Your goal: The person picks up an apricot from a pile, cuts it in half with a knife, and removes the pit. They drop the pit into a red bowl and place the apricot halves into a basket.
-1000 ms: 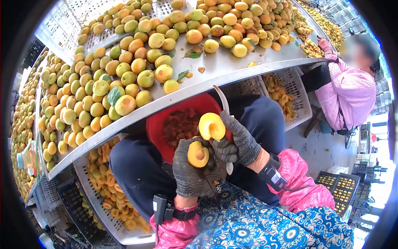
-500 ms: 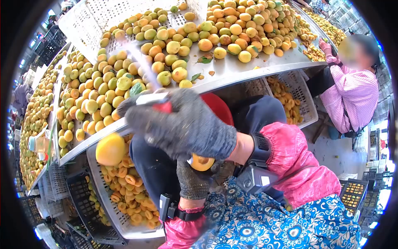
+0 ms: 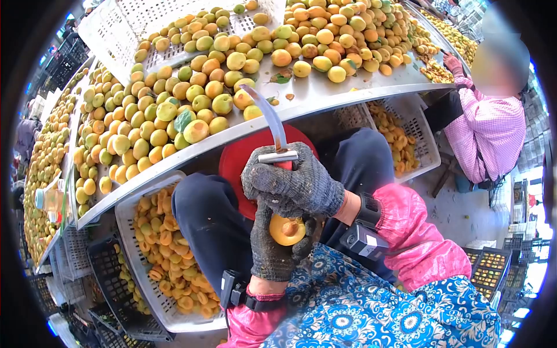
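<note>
Your left grip is curled round an apricot half, low above your blue patterned cloth, its cut face up and what looks like the stone seated in the middle. Your right grip is wrapped firmly about a curved knife, just above the left; I cannot tell whether the two gloves touch. The blade points up and away from you, which seems wise so near your other fingers. To handle this half well, I would support it from beneath, tuck the left thumb below the cut rim, and bring the tip in lightly, as the flesh could well tear.

Before you, the metal tabletop bears a wide spread of whole apricots, a leaf among them and a white perforated crate at the back left. Below its edge, a red basin sits between your knees, and a white bin of cut apricots stands by your left leg. At the far right, a co-worker in a checked top sits alongside.
</note>
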{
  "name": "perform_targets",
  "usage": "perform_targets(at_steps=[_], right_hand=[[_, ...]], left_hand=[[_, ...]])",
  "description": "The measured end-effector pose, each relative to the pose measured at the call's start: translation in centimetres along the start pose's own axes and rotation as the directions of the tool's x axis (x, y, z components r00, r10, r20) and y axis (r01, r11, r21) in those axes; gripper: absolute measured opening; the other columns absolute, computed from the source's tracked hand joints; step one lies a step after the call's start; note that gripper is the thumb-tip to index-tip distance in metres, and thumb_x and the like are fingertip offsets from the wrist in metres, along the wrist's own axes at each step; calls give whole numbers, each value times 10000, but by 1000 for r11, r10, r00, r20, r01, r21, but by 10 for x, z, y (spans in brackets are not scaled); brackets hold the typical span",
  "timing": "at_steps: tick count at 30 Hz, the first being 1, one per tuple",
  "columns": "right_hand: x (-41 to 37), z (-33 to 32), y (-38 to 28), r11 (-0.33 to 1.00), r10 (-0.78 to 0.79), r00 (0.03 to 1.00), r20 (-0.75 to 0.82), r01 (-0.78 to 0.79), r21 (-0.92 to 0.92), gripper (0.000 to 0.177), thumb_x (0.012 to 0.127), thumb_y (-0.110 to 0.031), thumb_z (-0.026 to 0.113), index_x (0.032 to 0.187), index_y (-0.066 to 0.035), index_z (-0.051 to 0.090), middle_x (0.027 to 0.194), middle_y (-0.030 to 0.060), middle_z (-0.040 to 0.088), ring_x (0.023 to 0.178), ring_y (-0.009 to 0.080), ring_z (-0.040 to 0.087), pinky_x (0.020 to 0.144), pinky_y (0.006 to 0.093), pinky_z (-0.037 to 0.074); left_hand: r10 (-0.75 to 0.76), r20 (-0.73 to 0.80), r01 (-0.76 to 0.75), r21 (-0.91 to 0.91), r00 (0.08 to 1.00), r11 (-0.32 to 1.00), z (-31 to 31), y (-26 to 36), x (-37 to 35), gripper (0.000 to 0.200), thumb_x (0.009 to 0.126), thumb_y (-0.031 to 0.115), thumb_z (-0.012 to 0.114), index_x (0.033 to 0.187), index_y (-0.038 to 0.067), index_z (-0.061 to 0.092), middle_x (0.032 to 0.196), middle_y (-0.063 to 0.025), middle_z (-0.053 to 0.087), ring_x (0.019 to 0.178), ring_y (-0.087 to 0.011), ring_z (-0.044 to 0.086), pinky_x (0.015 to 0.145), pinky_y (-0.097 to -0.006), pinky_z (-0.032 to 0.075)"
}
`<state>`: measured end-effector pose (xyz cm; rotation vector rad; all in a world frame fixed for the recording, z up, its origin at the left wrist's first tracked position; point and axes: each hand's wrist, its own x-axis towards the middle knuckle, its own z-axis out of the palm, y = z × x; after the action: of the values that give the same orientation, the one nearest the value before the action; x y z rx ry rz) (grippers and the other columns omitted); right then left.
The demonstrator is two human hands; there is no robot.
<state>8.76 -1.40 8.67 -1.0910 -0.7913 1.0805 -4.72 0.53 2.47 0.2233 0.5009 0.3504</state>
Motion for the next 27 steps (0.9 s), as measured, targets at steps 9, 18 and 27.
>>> perform_targets(at_steps=[9, 18, 27], right_hand=[[-5, -12, 26, 928, -244, 966, 89, 259, -268, 236, 863, -273, 675, 843, -38, 657, 717, -25, 617, 657, 59, 557, 594, 220, 462], [-20, -25, 41, 948, -241, 970, 45, 245, -203, 138, 851, -170, 668, 852, -32, 656, 735, 38, 644, 677, 98, 593, 658, 273, 494], [-21, -35, 31, 960, -129, 973, 192, 171, -220, 146, 847, -164, 660, 844, -18, 654, 753, 34, 648, 704, 101, 610, 673, 254, 496]], left_hand=[[27, 43, -39, 324, 999, 945, -27, -26, 8, 438, 949, 340, 449, 1264, 36, 469, 1207, -163, 560, 1069, -303, 583, 906, -411, 515], [-139, -171, 131, -57, 975, 990, -23, -25, 15, 445, 923, 365, 500, 1226, 38, 496, 1150, -114, 592, 1000, -244, 617, 858, -369, 536], [-237, 45, 235, 49, 970, 971, -58, -41, 28, 515, 807, 392, 633, 1230, 132, 499, 1240, -57, 560, 1207, -232, 473, 1042, -418, 341]])
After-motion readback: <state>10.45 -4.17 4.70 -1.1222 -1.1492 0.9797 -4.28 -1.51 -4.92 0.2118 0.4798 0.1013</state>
